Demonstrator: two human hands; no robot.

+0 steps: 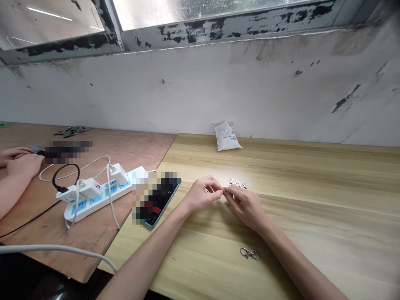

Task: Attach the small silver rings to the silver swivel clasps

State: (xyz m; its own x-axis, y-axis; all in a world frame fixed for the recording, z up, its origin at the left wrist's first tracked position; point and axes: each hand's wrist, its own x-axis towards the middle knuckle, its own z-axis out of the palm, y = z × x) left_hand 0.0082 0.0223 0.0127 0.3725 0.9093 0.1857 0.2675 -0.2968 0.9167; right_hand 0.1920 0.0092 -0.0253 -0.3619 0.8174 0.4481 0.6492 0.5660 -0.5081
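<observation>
My left hand [204, 192] and my right hand [245, 204] meet fingertip to fingertip over the wooden table [328, 233]. Both are pinched closed around something small and metallic that is mostly hidden by the fingers. Just behind my right hand lies a small pile of silvery metal pieces [239, 183], partly covered by that hand. Nearer to me, left of my right forearm, a metal clasp with a ring [249, 253] lies on the tabletop.
A phone [161, 200] lies left of my left hand. A white packet [227, 136] rests near the wall. On the brown table [34, 223] are a power strip [106, 196] with cables and another person's hands [23, 160].
</observation>
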